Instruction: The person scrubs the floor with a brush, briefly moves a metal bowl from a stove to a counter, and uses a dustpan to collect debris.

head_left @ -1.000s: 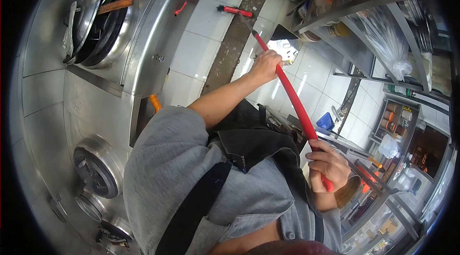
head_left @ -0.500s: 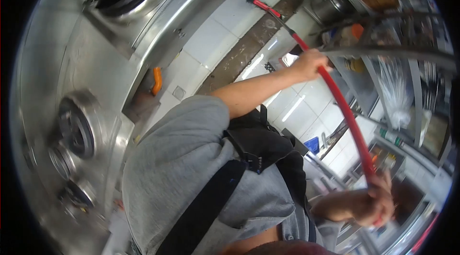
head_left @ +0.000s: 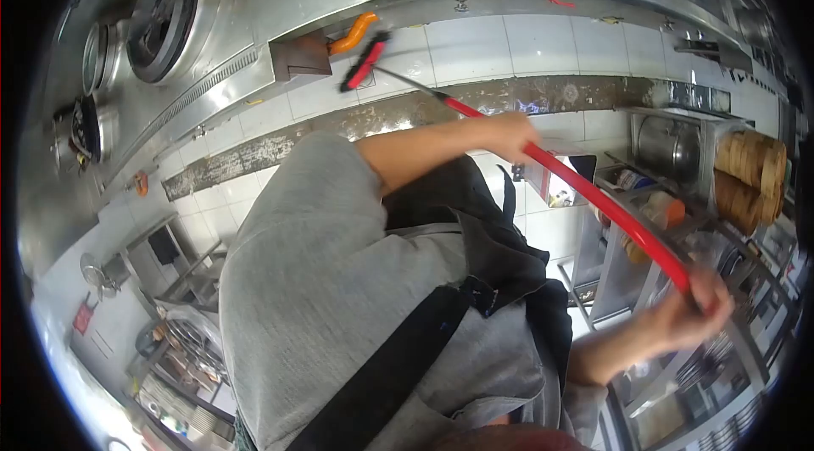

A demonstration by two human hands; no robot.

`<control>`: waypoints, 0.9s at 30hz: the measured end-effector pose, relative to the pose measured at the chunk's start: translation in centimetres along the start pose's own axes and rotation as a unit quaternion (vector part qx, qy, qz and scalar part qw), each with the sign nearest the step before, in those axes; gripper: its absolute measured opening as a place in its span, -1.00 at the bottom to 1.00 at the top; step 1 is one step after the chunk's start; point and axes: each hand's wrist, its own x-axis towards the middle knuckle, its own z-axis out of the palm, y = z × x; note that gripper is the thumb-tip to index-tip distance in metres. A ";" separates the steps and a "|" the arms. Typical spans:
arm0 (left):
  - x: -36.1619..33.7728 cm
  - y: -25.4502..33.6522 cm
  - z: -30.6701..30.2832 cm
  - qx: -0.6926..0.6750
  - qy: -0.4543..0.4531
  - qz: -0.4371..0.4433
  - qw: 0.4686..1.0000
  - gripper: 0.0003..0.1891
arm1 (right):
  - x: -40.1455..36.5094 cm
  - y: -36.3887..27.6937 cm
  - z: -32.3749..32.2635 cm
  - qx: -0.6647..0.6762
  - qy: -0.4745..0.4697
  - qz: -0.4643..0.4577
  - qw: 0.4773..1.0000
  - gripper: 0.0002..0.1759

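A long red pole (head_left: pixel 610 209) runs from upper left to lower right. At its far end, past a thin dark section, is a red brush head (head_left: pixel 366 63) with black bristles, over the white floor tiles near an orange pipe (head_left: pixel 354 32). My left hand (head_left: pixel 510 137) is wrapped round the pole near its middle. Lower right, my right hand (head_left: pixel 699 311) grips the pole's near end, with some blur. Whether the bristles touch the floor I cannot tell. My grey sleeve and black apron fill the lower middle.
A steel counter with round burners (head_left: pixel 165 17) curves along the top and left. Below it a dirty brown strip (head_left: pixel 398 116) crosses the tiles. Metal shelves (head_left: pixel 615 281) stand at the right, near stacked wooden steamers (head_left: pixel 750 175). A wall fan (head_left: pixel 100 273) is at the left.
The view has turned, bringing the room's left side in. The brush head has swung from beside the brown strip to near the orange pipe. Both hands still hold the pole.
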 end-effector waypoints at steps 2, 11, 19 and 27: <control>-4.7 -5.5 -0.6 0.121 0.096 -0.067 0.986 -0.82 | -1.3 8.0 3.7 -0.098 -0.012 0.028 0.995 -0.76; 0.3 -4.6 1.8 0.119 0.282 -0.124 0.944 -0.68 | 0.9 7.3 4.4 -0.030 -0.289 -0.051 0.956 -0.58; 18.6 -1.5 3.7 0.069 0.263 0.033 0.962 -0.73 | 8.9 0.7 0.7 -0.101 -0.240 -0.127 0.957 -0.53; 27.9 2.4 5.1 0.067 0.254 0.000 0.965 -0.78 | 12.4 -1.2 -0.6 -0.146 -0.284 -0.279 0.906 -0.54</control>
